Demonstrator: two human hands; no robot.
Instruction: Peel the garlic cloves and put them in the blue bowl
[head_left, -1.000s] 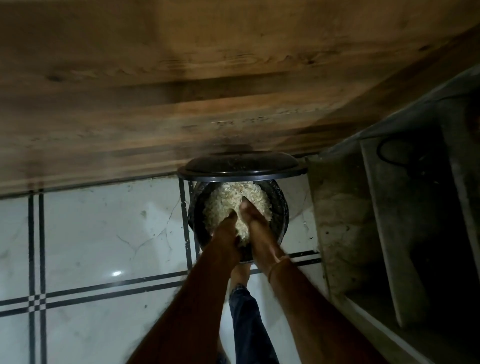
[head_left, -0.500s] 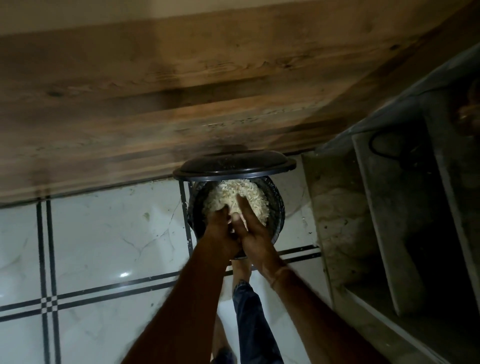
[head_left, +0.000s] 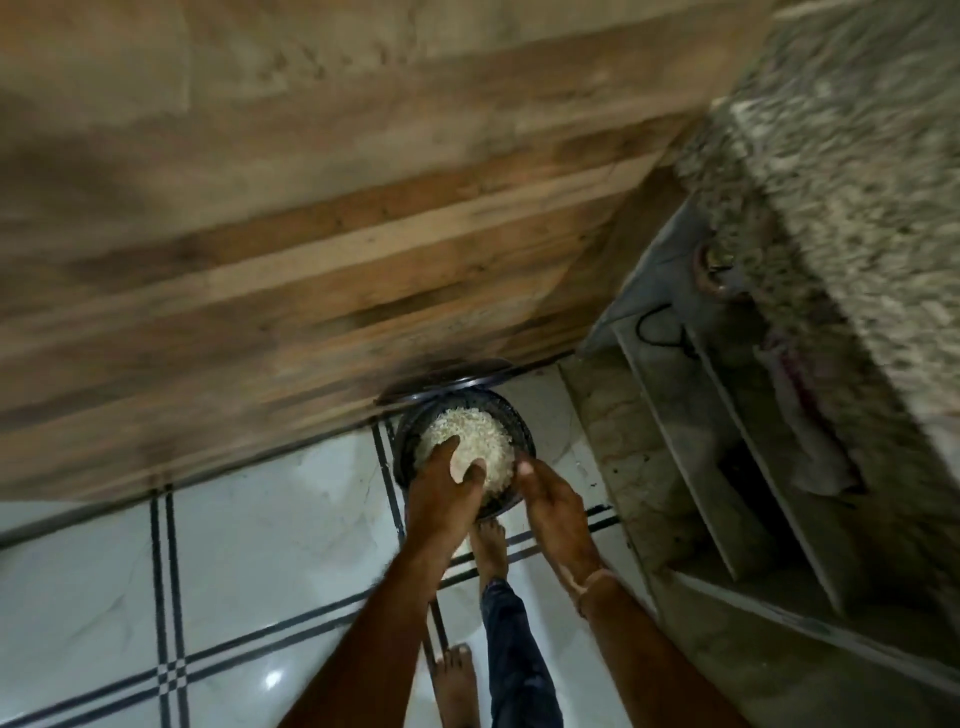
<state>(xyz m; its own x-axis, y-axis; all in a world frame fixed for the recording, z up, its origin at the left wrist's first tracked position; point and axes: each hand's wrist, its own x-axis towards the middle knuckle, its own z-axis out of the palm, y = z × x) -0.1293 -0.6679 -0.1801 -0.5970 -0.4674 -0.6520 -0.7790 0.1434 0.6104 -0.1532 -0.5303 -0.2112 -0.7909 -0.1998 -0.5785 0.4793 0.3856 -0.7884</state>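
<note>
Pale heap (head_left: 467, 434): piled in the dark bin (head_left: 523, 430); no long axis is shown (blurred).
Left hand (head_left: 444, 493): fingers spread apart, laid on the heap.
Right hand (head_left: 550, 501): beside the rim; fingers hidden, grip cannot be told.

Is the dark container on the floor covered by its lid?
No, the lid stands behind the open container, whose pale contents show.

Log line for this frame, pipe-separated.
left hand over pale scraps in dark bin | right hand at bin's rim | lid propped against wooden panel | blue bowl not in view
</note>
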